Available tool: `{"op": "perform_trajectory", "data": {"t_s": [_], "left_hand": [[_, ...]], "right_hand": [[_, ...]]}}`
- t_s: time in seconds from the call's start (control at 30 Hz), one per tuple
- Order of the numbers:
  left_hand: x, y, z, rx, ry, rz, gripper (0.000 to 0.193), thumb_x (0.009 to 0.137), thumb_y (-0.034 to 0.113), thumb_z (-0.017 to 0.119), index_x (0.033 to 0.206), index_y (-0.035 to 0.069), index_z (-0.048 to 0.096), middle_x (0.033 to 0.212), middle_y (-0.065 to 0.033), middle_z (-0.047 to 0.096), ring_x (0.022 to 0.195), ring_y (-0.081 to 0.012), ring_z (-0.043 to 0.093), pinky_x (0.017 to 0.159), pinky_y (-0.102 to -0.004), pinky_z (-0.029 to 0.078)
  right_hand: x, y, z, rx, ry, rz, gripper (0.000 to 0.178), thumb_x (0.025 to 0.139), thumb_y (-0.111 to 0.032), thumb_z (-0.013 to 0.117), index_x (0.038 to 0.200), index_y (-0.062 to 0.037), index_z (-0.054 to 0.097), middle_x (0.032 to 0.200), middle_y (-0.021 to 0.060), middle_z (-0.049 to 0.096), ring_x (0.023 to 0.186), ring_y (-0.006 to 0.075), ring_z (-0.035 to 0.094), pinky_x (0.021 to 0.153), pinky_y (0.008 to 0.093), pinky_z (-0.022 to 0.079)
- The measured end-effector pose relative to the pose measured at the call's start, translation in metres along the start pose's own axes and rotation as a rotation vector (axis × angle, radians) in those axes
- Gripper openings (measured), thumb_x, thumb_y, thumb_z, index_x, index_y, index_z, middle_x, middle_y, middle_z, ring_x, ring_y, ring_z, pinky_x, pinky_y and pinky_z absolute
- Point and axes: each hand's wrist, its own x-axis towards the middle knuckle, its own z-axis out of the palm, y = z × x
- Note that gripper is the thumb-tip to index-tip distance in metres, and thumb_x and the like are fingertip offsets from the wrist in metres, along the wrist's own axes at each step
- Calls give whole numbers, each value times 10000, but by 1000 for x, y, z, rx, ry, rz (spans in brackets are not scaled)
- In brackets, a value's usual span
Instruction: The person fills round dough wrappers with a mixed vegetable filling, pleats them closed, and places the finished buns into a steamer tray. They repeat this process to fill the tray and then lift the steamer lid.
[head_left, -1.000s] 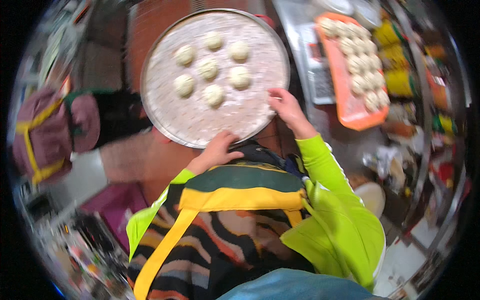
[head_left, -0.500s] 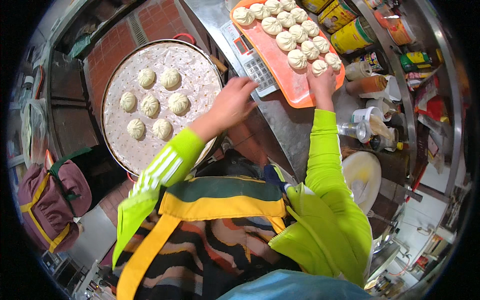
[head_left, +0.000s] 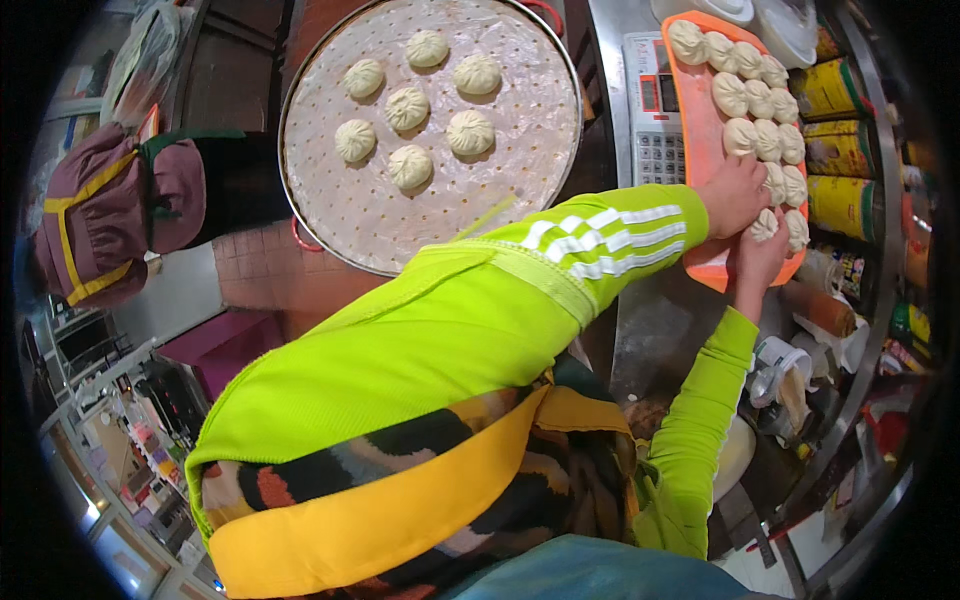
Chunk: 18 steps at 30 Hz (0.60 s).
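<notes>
Pleated, round dough buns [head_left: 767, 140] stand in rows on an orange tray [head_left: 705, 120] at the right. My left hand [head_left: 732, 197] reaches across to the tray's left part. Its fingers are closed around a bun, which the hand mostly hides. Just nearer, my right hand [head_left: 760, 262] comes from below with its fingers closed on a pleated bun [head_left: 765, 225] at the tray's near end. The two hands nearly touch. Left of them, a large round steamer tray [head_left: 520, 110] lined with perforated sheeting bears several similar buns [head_left: 407, 109], spaced apart.
A scale with a keypad [head_left: 660, 150] stands on the metal counter [head_left: 645, 340], against the orange tray. Yellow cans [head_left: 838, 148] line the right side. Tubs and cups [head_left: 780, 365] stand nearer. At the far left is a purple bag-like cloth thing with yellow trim [head_left: 95, 215].
My left hand has moved right from beside the steamer tray onto the buns on the orange tray. My right hand stays at that tray's near end. The view has turned left.
</notes>
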Motion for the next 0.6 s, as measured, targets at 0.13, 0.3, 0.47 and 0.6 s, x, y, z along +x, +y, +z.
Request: {"op": "perform_trajectory", "data": {"t_s": [0.13,0.3,0.47,0.6], "left_hand": [[-4,-6,-15,-104,10,-17,325,799,262,687,1073,91,719,1104,-180,607,1085,-356,567,900,-469,479],[-69,-22,-57,-833,48,-266,521,755,217,821,1213,73,617,1169,-198,612,1101,-359,602,986,-440,480],[-237,-61,-171,-1905,-41,-817,464,916,227,719,1322,106,531,1220,-63,622,1137,-182,609,985,-332,496],[-369,-92,-232,-1671,364,-1263,295,971,259,655,1201,105,553,1144,-79,644,1060,-211,659,858,-400,583]], "right_hand": [[-3,2,-5,137,-47,17,719,817,-239,811,1445,-70,506,1362,123,608,1253,304,567,1044,403,446],[-35,7,-29,1434,-378,482,505,973,-110,620,1452,-29,480,1362,228,582,1209,375,600,972,472,535],[-108,-90,-20,1754,-691,477,548,947,-173,667,1427,7,473,1308,240,595,1230,363,596,965,443,562],[-163,-156,25,1460,-1119,367,577,871,-148,758,1378,-2,525,1280,176,616,1149,284,650,961,397,557]]}}
